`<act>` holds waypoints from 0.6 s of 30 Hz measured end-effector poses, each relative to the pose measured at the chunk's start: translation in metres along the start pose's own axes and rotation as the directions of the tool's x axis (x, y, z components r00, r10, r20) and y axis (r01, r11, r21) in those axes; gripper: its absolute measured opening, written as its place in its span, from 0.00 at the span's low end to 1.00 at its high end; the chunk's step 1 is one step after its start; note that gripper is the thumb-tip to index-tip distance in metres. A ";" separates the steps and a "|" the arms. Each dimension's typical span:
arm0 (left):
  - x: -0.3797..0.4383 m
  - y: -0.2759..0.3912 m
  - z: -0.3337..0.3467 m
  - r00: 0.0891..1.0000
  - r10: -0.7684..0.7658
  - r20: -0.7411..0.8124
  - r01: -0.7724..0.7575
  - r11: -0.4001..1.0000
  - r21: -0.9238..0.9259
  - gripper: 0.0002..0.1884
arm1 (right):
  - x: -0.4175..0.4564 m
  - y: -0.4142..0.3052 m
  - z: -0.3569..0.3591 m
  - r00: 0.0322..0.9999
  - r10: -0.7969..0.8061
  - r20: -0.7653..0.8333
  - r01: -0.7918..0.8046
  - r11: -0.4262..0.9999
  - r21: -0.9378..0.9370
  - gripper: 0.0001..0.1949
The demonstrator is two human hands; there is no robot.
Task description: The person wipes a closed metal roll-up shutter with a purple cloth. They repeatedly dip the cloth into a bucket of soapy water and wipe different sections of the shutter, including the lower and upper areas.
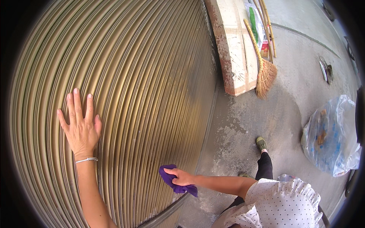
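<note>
A ribbed, brass-coloured metal shutter fills the left half of the view. My left hand lies flat against its ribs with the fingers spread, holding nothing; a thin pale bracelet circles that wrist. Lower down, my right hand grips a crumpled purple cloth at the shutter's surface, near its lower edge. Part of the cloth droops below the fingers. Whether the cloth presses on the ribs cannot be made out.
A long worn cardboard box leans beside the shutter. Against it stand a straw broom and thin bamboo poles. A clear plastic bag of bottles rests on the concrete floor, which has dark damp-looking patches. My shoe stands between.
</note>
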State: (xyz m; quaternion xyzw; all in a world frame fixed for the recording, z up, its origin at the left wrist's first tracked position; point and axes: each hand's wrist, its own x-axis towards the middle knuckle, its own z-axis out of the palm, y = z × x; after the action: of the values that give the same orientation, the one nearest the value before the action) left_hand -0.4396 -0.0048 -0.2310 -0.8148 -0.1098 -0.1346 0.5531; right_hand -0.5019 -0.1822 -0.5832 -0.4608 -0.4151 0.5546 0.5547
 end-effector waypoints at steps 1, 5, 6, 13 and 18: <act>0.002 0.002 0.000 1.000 -0.008 0.027 0.008 1.000 -0.004 0.33 | -0.002 -0.034 -0.018 0.997 -0.074 0.021 0.076 0.992 -0.099 0.39; 0.005 0.002 -0.003 0.999 -0.003 0.039 0.004 1.000 -0.019 0.31 | 0.005 -0.145 -0.067 0.791 -0.604 -0.096 0.519 0.747 -0.416 0.38; 0.005 0.001 -0.005 0.999 -0.003 0.044 0.004 1.000 -0.024 0.30 | 0.003 -0.176 -0.074 0.782 -0.613 -0.113 0.479 0.706 -0.521 0.38; 0.011 0.003 -0.010 0.998 -0.039 0.045 0.040 0.999 -0.012 0.31 | 0.069 -0.179 -0.088 0.617 -0.786 0.032 0.398 0.277 -0.875 0.31; 0.012 0.010 0.003 0.998 -0.062 -0.004 0.062 0.998 0.030 0.32 | 0.116 -0.061 -0.184 0.618 -0.721 0.314 0.300 -0.153 -0.942 0.21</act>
State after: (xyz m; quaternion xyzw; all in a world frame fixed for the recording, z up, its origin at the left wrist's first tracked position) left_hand -0.4248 -0.0049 -0.2372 -0.8025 -0.1361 -0.1509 0.5610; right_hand -0.3043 -0.0733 -0.5719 -0.5692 -0.7132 -0.2178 0.3463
